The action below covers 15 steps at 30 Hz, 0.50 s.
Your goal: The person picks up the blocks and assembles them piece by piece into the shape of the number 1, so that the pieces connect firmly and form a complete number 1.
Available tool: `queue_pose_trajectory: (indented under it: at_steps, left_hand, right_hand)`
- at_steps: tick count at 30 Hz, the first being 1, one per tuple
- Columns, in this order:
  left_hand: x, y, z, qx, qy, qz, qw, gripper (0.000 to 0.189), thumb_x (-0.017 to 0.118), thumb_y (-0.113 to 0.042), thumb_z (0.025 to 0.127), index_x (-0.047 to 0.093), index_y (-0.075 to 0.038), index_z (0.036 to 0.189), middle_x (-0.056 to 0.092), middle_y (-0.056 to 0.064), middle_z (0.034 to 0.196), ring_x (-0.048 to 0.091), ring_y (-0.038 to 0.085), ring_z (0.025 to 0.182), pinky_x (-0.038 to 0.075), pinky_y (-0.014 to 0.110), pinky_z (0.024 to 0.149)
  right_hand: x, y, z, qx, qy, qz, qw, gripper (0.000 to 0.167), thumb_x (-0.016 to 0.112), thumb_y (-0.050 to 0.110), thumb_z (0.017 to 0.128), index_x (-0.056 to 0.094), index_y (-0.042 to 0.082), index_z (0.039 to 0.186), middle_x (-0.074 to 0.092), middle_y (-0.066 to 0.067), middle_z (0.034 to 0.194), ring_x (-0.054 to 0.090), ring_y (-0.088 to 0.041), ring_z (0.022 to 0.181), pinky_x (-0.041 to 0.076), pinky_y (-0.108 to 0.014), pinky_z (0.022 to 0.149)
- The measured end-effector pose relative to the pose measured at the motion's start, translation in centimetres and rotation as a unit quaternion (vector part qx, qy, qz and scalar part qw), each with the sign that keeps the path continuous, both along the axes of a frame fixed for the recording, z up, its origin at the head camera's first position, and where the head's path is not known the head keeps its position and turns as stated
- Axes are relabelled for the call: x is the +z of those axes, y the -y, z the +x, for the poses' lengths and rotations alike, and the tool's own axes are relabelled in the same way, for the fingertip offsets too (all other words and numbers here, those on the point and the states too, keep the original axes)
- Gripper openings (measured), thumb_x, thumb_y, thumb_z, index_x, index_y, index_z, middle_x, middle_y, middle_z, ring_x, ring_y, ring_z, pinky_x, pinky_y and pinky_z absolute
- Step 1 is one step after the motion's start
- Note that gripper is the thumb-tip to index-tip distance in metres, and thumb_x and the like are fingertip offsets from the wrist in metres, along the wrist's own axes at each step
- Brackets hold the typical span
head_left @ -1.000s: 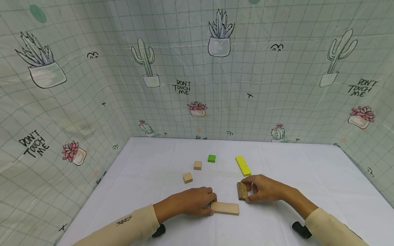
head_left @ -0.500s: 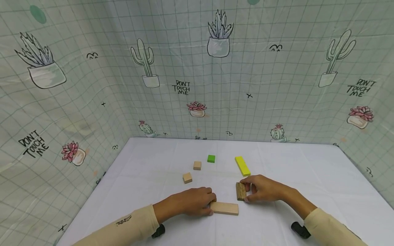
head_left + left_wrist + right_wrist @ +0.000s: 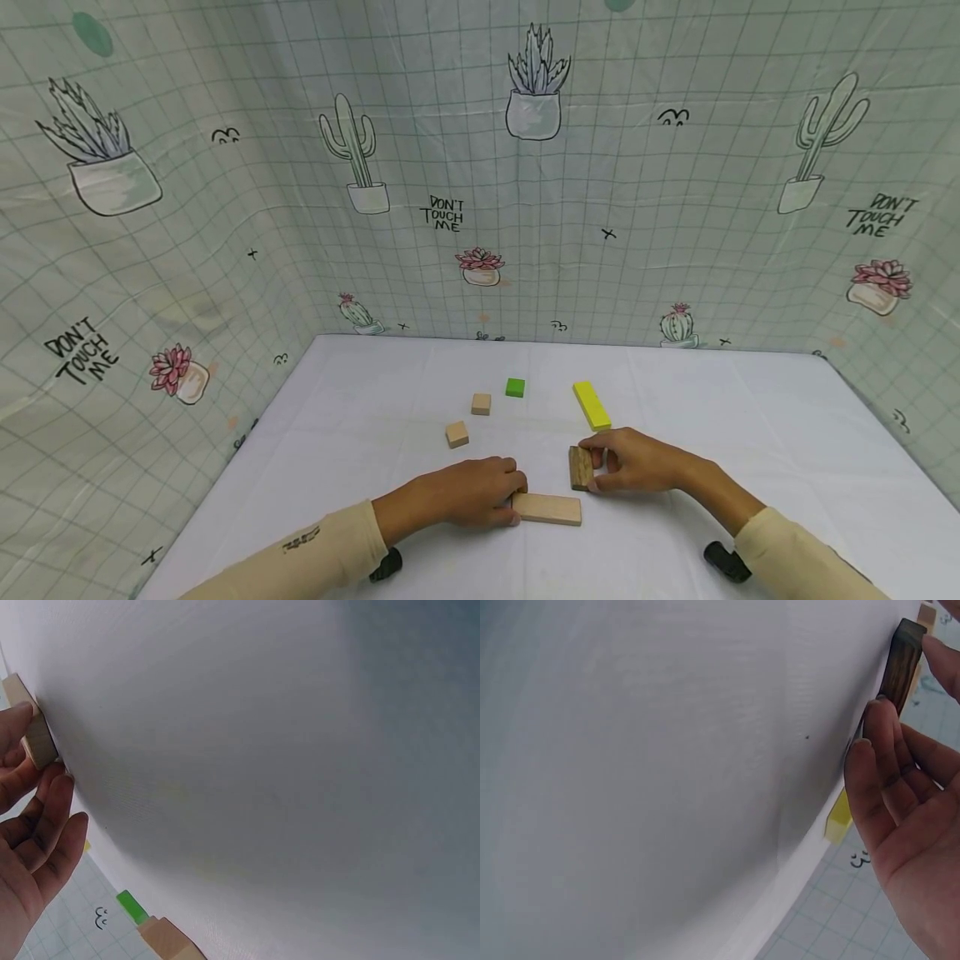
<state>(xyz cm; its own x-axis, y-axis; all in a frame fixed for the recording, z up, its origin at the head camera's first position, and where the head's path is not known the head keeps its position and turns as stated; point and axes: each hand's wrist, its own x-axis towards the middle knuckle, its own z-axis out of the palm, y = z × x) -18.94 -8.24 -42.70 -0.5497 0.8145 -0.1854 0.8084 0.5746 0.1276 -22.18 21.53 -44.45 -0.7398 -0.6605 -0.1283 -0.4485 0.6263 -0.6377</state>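
Observation:
My left hand (image 3: 480, 492) pinches the left end of a long light wooden block (image 3: 551, 509) that lies flat, thumb on the near side and fingers on the far side. In the left wrist view that block (image 3: 39, 735) sits between thumb and fingers. A shorter dark brown wooden block (image 3: 580, 468) lies just behind the light block's right end. Thumb and fingertips of my right hand (image 3: 633, 461) grip its right side. The right wrist view shows the dark block (image 3: 904, 664) between the thumb and the fingers.
Behind the hands lie a yellow block (image 3: 592, 406), a green block (image 3: 515, 387) and two small light wooden blocks (image 3: 481, 404) on the white-covered table (image 3: 360, 392). A printed curtain (image 3: 480, 167) stands along the far edge and the left side.
My right hand has shifted slightly left with the dark brown block, bringing it farther over the light block's right part. The left hand and the light block stay in place.

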Motion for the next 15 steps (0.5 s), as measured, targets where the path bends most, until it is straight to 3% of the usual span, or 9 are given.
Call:
queue_pose_trajectory:
  at_steps: [15]
  left_hand:
    - [-0.05, 0.05, 0.06, -0.003, -0.007, 0.005, 1.0, 0.033, 0.066, -0.039, 0.097, 0.063, -0.016, 0.121, 0.059, -0.01, 0.1, 0.044, -0.001, 0.082, 0.043, 0.014, 0.074]
  right_hand:
    - [-0.13, 0.24, -0.08, 0.005, -0.005, -0.004, 1.0, 0.057, 0.077, 0.03, 0.088, 0.06, -0.004, 0.131, 0.059, 0.004, 0.096, 0.052, -0.002, 0.077, 0.048, -0.021, 0.068]
